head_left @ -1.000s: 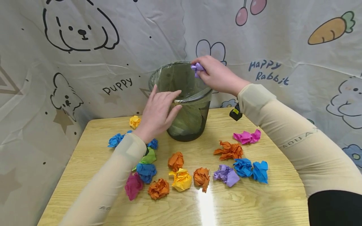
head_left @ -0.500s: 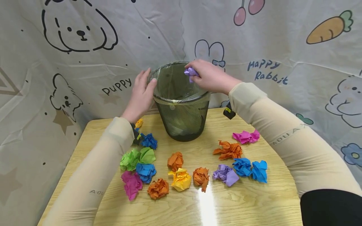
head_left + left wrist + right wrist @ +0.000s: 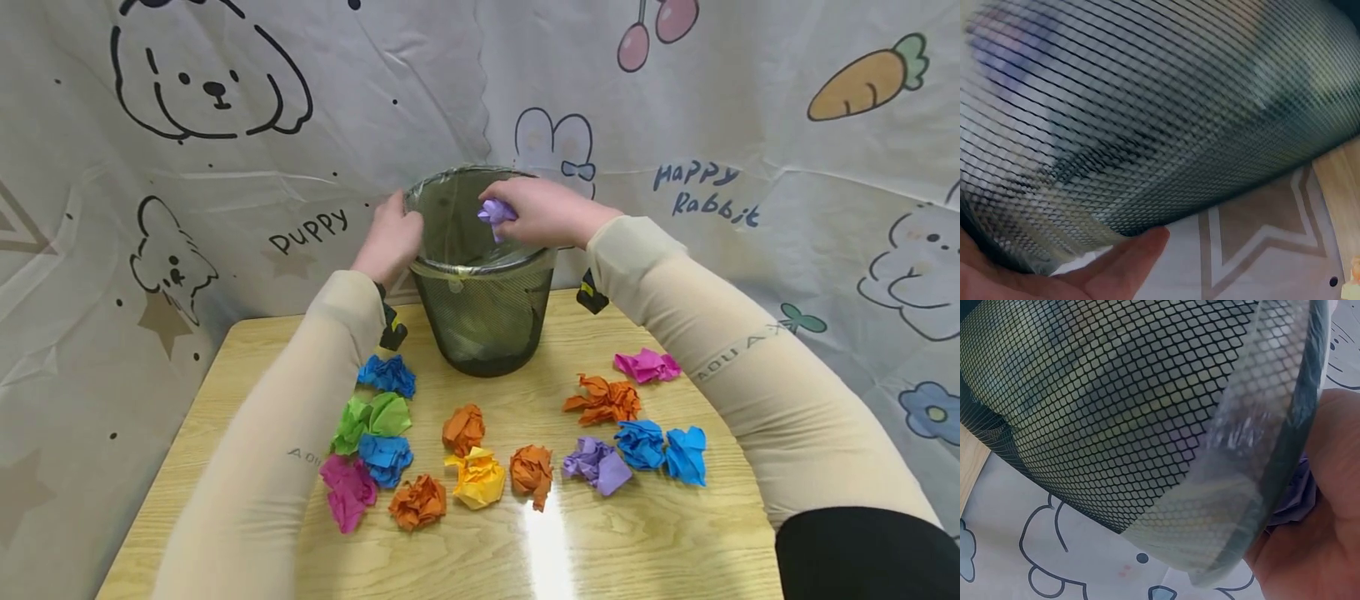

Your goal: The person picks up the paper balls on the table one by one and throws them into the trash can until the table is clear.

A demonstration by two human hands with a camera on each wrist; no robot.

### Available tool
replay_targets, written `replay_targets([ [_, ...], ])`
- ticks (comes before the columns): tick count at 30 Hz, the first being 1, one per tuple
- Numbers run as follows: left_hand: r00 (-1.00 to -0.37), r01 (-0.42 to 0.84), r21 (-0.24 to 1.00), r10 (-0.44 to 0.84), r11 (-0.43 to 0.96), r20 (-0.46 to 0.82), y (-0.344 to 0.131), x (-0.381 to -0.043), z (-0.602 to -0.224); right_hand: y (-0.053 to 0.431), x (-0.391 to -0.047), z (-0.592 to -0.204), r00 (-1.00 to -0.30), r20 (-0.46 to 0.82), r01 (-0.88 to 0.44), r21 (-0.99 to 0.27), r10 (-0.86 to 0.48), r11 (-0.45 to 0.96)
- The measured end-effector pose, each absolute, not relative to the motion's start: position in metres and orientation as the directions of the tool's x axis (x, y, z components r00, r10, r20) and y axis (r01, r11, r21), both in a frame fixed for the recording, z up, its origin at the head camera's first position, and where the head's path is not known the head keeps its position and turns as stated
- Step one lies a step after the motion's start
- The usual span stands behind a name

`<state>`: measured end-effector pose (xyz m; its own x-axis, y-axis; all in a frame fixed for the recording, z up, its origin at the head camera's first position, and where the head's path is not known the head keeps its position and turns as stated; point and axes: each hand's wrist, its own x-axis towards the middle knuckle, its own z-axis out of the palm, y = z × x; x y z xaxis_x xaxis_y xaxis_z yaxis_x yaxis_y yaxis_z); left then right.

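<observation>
A black mesh wastebasket (image 3: 483, 321) with a clear plastic liner stands at the back of the table. My left hand (image 3: 392, 237) grips its left rim, thumb on the near side. In the left wrist view, fingers (image 3: 1138, 256) lie along the outside of the mesh below the rim. Over the basket's mouth, my right hand (image 3: 551, 214) pinches a crumpled purple paper ball (image 3: 495, 213). The right wrist view shows that purple paper (image 3: 1294, 500) behind the lined rim, partly hidden by the palm.
Crumpled paper balls lie about the wooden table (image 3: 600, 550): blue (image 3: 387, 375), green (image 3: 375, 414) and magenta (image 3: 348, 492) ones at left, yellow (image 3: 478, 477) in the middle, orange (image 3: 603, 400) and pink (image 3: 647, 366) at right. A printed curtain (image 3: 420, 75) hangs close behind the basket.
My left hand has moved from over the near rim to the left rim and closed round it. My right hand has brought the purple paper ball left and lower over the basket's mouth.
</observation>
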<state>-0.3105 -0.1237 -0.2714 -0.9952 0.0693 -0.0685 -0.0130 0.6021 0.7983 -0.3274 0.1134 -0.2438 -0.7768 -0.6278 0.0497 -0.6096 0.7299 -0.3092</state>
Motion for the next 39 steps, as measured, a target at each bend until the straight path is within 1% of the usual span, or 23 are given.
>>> replay_targets([
  [2, -0.995, 0.005, 0.764, 0.081, 0.645, -0.062, -0.123, -0.311, -0.273, 0.113, -0.328, -0.244, -0.775, 0.043, -0.612, -0.301, -0.631, 0.731],
  [6, -0.993, 0.031, 0.733, 0.104, 0.679, -0.054, -0.124, -0.312, -0.274, 0.112, -0.329, -0.245, -0.774, 0.038, -0.613, -0.289, -0.632, 0.735],
  [16, -0.991, 0.015, 0.665, 0.098, 0.747, -0.087, -0.123, -0.31, -0.27, 0.112, -0.328, -0.245, -0.788, -0.021, -0.591, -0.254, -0.615, 0.765],
  [25, -0.993, 0.017, 0.664, 0.09, 0.747, -0.075, -0.122, -0.312, -0.27, 0.118, -0.328, -0.242, -0.81, 0.021, -0.575, -0.231, -0.587, 0.785],
  [31, -0.994, 0.031, 0.667, 0.091, 0.744, -0.056, -0.122, -0.312, -0.272, 0.129, -0.32, -0.237, -0.832, 0.019, -0.543, -0.229, -0.554, 0.808],
  [39, -0.993, 0.033, 0.679, 0.1, 0.733, -0.059, -0.122, -0.309, -0.27, 0.153, -0.311, -0.234, -0.85, 0.081, -0.525, -0.223, -0.521, 0.821],
])
